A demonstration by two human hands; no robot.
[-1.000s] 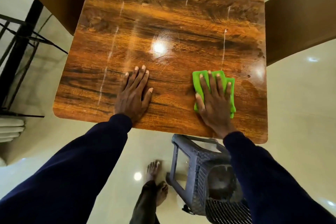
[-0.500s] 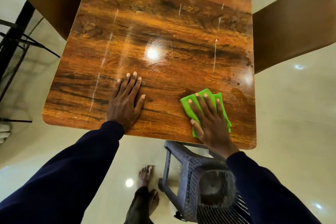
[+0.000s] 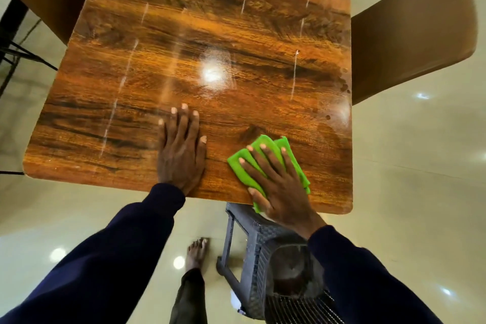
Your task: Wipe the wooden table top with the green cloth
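Head view: right hand (image 3: pixel 280 187) flat, pressing green cloth (image 3: pixel 265 163) on wooden table top (image 3: pixel 210 34); left hand (image 3: pixel 181 150) flat, grip released

Place: a home dining area, by the look of it.
Tabletop (image 3: pixel 210 34): glossy wood-grain laminate with rounded corners.
Seating: a brown chair (image 3: pixel 410 31) at the tabletop's right edge, a dark woven-pattern plastic stool (image 3: pixel 263 258) under the near edge.
Floor (image 3: pixel 407 179): polished cream tiles mirroring ceiling lights.
Person: a bare foot (image 3: pixel 196 254) on the tiles.
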